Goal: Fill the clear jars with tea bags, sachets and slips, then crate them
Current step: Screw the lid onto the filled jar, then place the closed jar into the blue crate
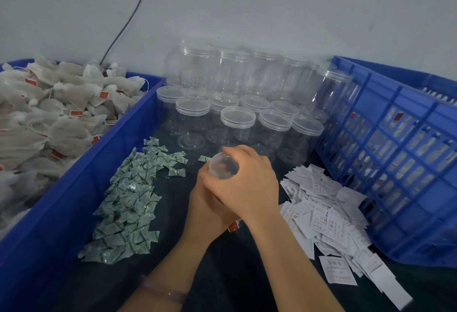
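Observation:
A clear jar (223,165) lies tilted in both hands at the middle of the dark table. My left hand (206,209) grips its body from below and is mostly hidden. My right hand (249,183) curls over the lid end on top. A red tea-bag tag (233,225) shows below the hands. Green-printed sachets (128,200) lie heaped to the left. White slips (326,217) are piled to the right. Tea bags (49,118) fill the blue bin (81,188) on the left.
Several empty lidded jars (238,117) stand stacked in two tiers against the back wall. A blue slatted crate (395,163) on the right holds filled jars seen through its side. A dark cable (128,20) runs down the wall.

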A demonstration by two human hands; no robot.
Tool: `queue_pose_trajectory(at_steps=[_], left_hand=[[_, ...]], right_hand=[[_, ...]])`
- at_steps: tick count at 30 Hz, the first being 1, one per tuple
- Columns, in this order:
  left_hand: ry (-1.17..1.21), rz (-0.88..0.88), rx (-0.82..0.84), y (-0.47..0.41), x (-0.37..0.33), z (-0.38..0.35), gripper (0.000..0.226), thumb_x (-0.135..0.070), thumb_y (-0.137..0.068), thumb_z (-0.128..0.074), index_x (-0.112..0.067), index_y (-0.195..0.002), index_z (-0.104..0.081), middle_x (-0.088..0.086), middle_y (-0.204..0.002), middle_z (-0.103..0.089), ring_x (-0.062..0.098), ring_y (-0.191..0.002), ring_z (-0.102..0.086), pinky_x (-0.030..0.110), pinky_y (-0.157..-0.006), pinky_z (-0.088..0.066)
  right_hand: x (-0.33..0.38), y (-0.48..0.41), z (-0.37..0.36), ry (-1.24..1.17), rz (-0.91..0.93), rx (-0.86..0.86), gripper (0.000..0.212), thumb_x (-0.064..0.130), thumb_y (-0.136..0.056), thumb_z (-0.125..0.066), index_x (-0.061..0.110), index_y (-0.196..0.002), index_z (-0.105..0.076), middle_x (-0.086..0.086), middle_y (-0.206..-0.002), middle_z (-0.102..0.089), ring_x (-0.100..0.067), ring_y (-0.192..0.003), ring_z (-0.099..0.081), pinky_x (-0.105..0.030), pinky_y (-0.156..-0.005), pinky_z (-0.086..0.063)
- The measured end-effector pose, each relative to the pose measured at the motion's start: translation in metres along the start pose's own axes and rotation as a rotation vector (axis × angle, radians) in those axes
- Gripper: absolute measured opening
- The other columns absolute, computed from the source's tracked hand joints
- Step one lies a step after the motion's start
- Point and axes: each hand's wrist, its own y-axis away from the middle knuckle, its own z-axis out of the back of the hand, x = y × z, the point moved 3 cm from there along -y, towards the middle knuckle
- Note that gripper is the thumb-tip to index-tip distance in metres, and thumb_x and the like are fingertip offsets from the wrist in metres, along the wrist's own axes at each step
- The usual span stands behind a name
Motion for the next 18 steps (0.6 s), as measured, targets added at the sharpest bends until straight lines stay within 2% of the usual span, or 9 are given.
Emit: queue_pose_trajectory(at_steps=[3,6,7,9,11,12,14,16,18], left_hand=[[-0.093,-0.071,0.03,0.002,-0.002,0.003,0.056,-0.015,-0.063,-0.084,-0.028,-0.112,-0.061,-0.005,-0.101,-0.07,0.009,-0.092,-0.068,0.017,-0.075,-0.054],[-0.095,-0.062,0.035,0.006,-0.008,0.004,0.015,-0.021,-0.083,-0.066,-0.03,-0.091,-0.075,0.001,-0.089,-0.073,0.015,-0.079,-0.07,0.026,-0.061,-0.056],[-0.073,-0.064,0.043,0.006,-0.009,0.002,0.018,-0.023,-0.09,-0.06,-0.032,-0.088,-0.076,0.001,-0.086,-0.073,0.015,-0.075,-0.07,0.026,-0.058,-0.055],[0.081,-0.04,0.067,0.006,-0.021,-0.001,0.015,-0.028,-0.084,-0.066,-0.038,-0.095,-0.071,-0.004,-0.089,-0.073,0.011,-0.077,-0.07,0.023,-0.061,-0.055],[0.093,-0.11,0.049,0.005,-0.02,-0.002,0.04,-0.015,-0.08,-0.073,-0.049,-0.098,-0.066,-0.012,-0.094,-0.073,0.005,-0.082,-0.07,0.017,-0.066,-0.055],[0.086,-0.118,0.047,0.005,-0.018,-0.002,0.042,-0.018,-0.078,-0.074,-0.053,-0.098,-0.064,-0.014,-0.097,-0.072,0.005,-0.084,-0.07,0.018,-0.067,-0.055],[0.095,-0.122,0.026,0.006,-0.018,-0.001,0.046,-0.042,-0.06,-0.08,-0.059,-0.098,-0.06,-0.014,-0.103,-0.07,0.007,-0.088,-0.07,0.019,-0.068,-0.055],[0.082,-0.165,0.034,0.008,-0.022,-0.005,0.056,-0.043,-0.053,-0.082,-0.055,-0.103,-0.06,-0.015,-0.106,-0.069,0.005,-0.089,-0.069,0.016,-0.069,-0.055],[0.089,-0.198,0.113,0.01,-0.029,-0.016,0.061,-0.028,-0.058,-0.093,-0.035,-0.111,-0.063,-0.008,-0.104,-0.071,0.013,-0.09,-0.071,0.017,-0.07,-0.056]], right_hand=[[-0.001,0.004,-0.002,-0.057,-0.019,-0.063,0.057,0.057,-0.07,-0.071,0.035,-0.122,-0.062,0.021,-0.131,-0.052,-0.015,-0.116,-0.046,-0.027,-0.085,-0.042],[-0.001,0.006,-0.005,-0.083,-0.032,-0.064,0.055,0.056,-0.069,-0.071,0.035,-0.119,-0.063,0.02,-0.134,-0.05,-0.016,-0.119,-0.045,-0.031,-0.091,-0.046],[-0.002,0.007,-0.006,-0.095,-0.036,-0.064,0.054,0.056,-0.069,-0.071,0.035,-0.119,-0.063,0.019,-0.137,-0.048,-0.015,-0.122,-0.043,-0.032,-0.094,-0.045],[-0.004,0.012,-0.007,-0.135,-0.041,-0.07,0.057,0.059,-0.069,-0.071,0.036,-0.12,-0.061,0.017,-0.145,-0.039,-0.013,-0.129,-0.039,-0.032,-0.098,-0.044],[-0.006,0.021,-0.01,-0.184,-0.061,-0.06,0.068,0.07,-0.064,-0.064,0.038,-0.123,-0.057,0.013,-0.152,-0.025,-0.012,-0.132,-0.039,-0.033,-0.101,-0.044],[-0.009,0.026,-0.011,-0.204,-0.073,-0.057,0.075,0.076,-0.06,-0.058,0.04,-0.126,-0.053,0.014,-0.152,-0.019,-0.012,-0.131,-0.042,-0.032,-0.101,-0.045],[-0.014,0.034,-0.01,-0.235,-0.058,-0.067,0.079,0.078,-0.059,-0.055,0.044,-0.13,-0.046,0.021,-0.143,-0.016,-0.006,-0.124,-0.048,-0.021,-0.097,-0.045],[-0.02,0.038,-0.003,-0.259,-0.019,-0.074,0.077,0.073,-0.062,-0.062,0.046,-0.131,-0.042,0.026,-0.132,-0.019,0.0,-0.118,-0.049,-0.015,-0.095,-0.044],[-0.026,0.038,0.01,-0.24,0.012,-0.091,0.074,0.066,-0.063,-0.07,0.048,-0.129,-0.04,0.025,-0.133,-0.023,0.001,-0.119,-0.048,-0.021,-0.096,-0.046]])
